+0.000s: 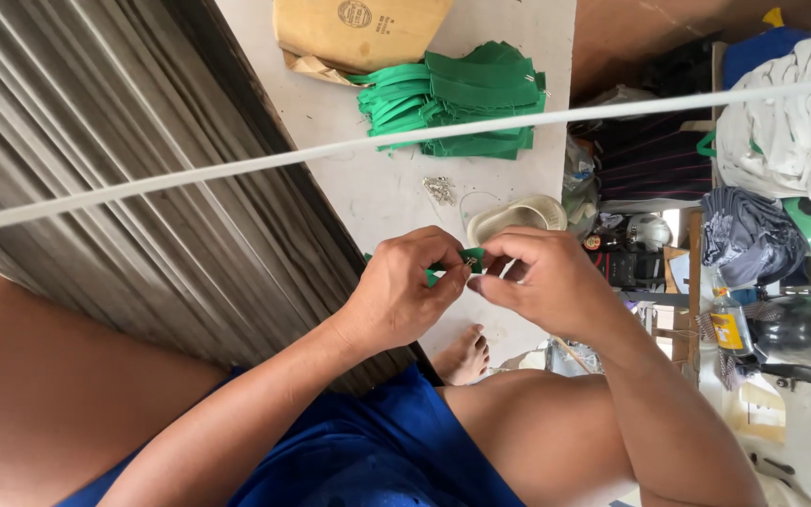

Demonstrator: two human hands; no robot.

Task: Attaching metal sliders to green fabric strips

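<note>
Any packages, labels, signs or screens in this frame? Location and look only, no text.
Tan cardboard box: top centre on the pale table, beside the green fabric stack; flat face with a round dark stamp.
Small clear plastic bottle: right side, near the black helmet-like dome; yellow label with a red band.
No signs or screens visible.

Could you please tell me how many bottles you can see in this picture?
1. A small clear bottle with a yellow label stands at the right edge, beside the dark rounded machine part and below the grey folded cloth. Others may be hidden in the clutter there.
</note>
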